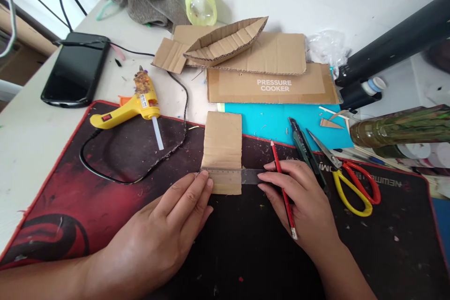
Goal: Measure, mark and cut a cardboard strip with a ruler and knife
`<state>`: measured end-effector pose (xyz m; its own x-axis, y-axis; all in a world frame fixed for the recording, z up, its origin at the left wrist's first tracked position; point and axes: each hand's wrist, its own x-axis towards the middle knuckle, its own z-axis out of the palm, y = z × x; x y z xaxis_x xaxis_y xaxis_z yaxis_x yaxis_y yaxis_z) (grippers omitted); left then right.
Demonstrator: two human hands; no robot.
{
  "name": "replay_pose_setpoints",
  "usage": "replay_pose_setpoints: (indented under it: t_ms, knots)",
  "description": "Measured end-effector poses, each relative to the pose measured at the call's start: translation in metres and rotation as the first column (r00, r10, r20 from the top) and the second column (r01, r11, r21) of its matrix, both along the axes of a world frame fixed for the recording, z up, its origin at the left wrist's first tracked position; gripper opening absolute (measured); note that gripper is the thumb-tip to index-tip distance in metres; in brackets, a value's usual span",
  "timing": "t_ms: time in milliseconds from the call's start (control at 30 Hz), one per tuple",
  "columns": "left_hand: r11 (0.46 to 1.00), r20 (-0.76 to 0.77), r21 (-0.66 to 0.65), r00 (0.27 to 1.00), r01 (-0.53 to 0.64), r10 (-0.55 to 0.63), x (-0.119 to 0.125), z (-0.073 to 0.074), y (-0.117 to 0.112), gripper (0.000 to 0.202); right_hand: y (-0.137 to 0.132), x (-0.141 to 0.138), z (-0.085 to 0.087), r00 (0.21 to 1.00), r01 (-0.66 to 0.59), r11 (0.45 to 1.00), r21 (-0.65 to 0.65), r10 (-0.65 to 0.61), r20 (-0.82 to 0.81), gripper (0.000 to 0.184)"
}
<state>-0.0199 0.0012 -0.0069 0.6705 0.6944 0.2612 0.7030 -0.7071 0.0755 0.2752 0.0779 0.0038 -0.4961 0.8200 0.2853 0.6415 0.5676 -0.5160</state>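
Observation:
A rectangular piece of cardboard (222, 138) lies on the dark mat in front of me. Across its lower part rests a clear ruler (251, 176), roughly parallel to its short edge. My left hand (168, 220) presses the ruler's left end against the cardboard, fingers close together. At the other end, my right hand (305, 201) pinches the ruler past the cardboard's right edge. A red and black pencil (285, 197) is tucked between the fingers of that same hand, its tip pointing away from me. The left palm is hidden.
A yellow glue gun (131, 108) and its cord lie left, near a black phone (77, 69). Scissors (351, 178) and a utility knife (305, 150) sit right. Behind are a boat-shaped cardboard piece (228, 44), cardboard sheets (270, 84), a blue sheet (263, 119) and a bottle (379, 129).

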Motion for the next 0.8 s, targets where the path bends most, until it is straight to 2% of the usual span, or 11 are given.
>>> replay_pose_setpoints:
  t_ms: [467, 800]
  knots:
    - [1.000, -0.037, 0.027, 0.999, -0.010, 0.011, 0.002, 0.014, 0.009, 0.035, 0.000, 0.002, 0.001, 1.000, -0.012, 1.000, -0.005, 0.012, -0.009, 0.024]
    - [1.000, -0.040, 0.008, 0.999, 0.020, -0.020, -0.001, 0.008, 0.003, 0.035, 0.001, 0.001, 0.000, 1.000, -0.016, 1.000, -0.001, 0.016, 0.004, 0.021]
